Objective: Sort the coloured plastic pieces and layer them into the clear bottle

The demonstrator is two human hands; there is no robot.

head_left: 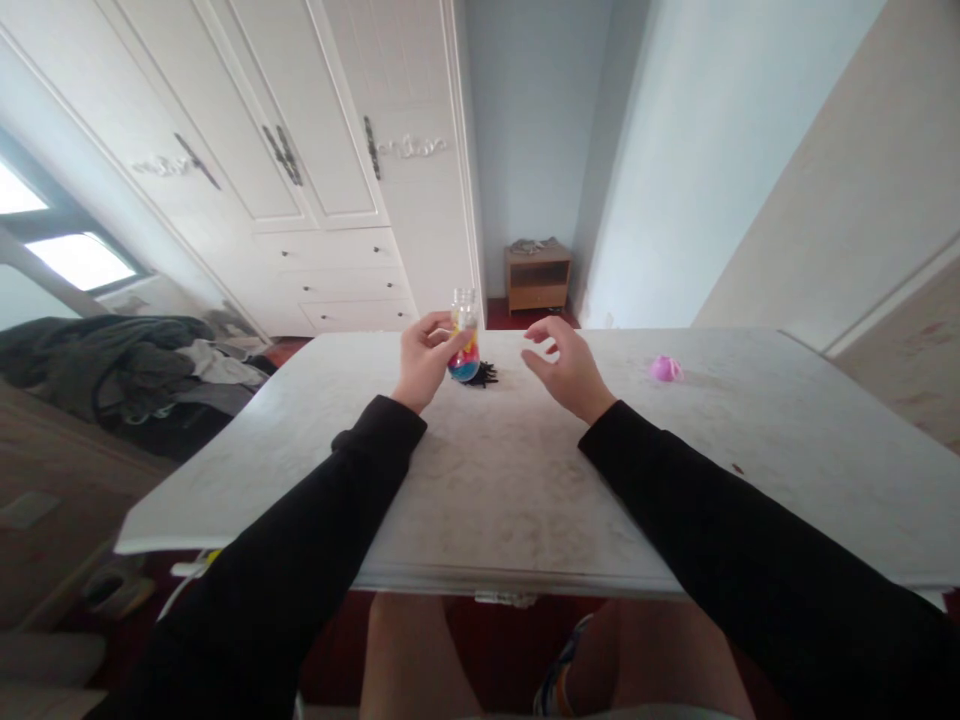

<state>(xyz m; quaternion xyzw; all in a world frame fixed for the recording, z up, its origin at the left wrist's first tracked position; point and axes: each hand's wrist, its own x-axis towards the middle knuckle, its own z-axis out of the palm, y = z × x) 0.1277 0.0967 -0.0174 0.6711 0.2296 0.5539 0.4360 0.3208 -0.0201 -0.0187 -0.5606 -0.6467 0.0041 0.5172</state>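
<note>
My left hand [429, 358] is wrapped round a small clear bottle [466, 345] with an uncapped threaded neck. Bands of blue, red and yellow show through its wall; I cannot tell what they are made of. Right behind the bottle's base lies a small black spiky heap [484, 375] on the white table [510, 490], partly hidden by the bottle. To the right of the bottle, my right hand [562, 362] hovers with its fingers curved and apart, holding nothing. Farther right sits a pink-purple cap-like piece [664, 368] with a loop.
A small dark brown speck [738, 468] lies on the table's right part. Beyond the far edge stand a white wardrobe [330, 180] and a wooden nightstand [538, 280]. Dark clothes [127, 370] are piled at the left.
</note>
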